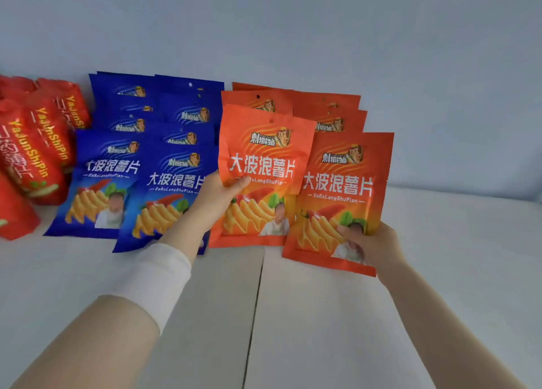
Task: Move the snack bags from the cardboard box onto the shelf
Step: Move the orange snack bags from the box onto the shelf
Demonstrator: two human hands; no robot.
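Observation:
Two orange snack bags are in my hands over the white shelf (322,315). My left hand (218,195) pinches the left orange bag (264,166) at its left edge, thumb on the front. My right hand (372,246) grips the right orange bag (340,189) by its lower right corner. Both bags lean against more orange bags (331,110) stacked behind them by the wall. The cardboard box is out of view.
Several blue snack bags (132,160) stand in rows left of the orange ones. Red bags (32,148) lean at the far left. A seam (258,300) runs down the shelf surface. The pale wall (293,31) closes off the back.

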